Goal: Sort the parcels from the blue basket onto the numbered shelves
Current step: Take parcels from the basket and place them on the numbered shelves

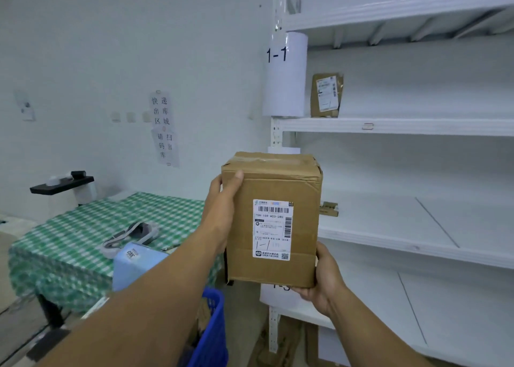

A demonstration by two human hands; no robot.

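While held upright in front of the white shelves [389,127], the cardboard parcel [274,197] sits between both grips, above and just right of the blue basket [217,327]. Left grip [222,208] clamps the parcel's upper left edge: thumb [236,176] on the front face, fingers hidden behind. Right grip [324,280] cups the bottom right corner, palm beneath, thumb up the right side. Shipping label [272,229] faces the camera. Sign "1-1" [286,74] hangs on the shelf post; a flat brown parcel [326,95] leans upright on the shelf beside it. Green-checked tabletop [83,227] to the left.
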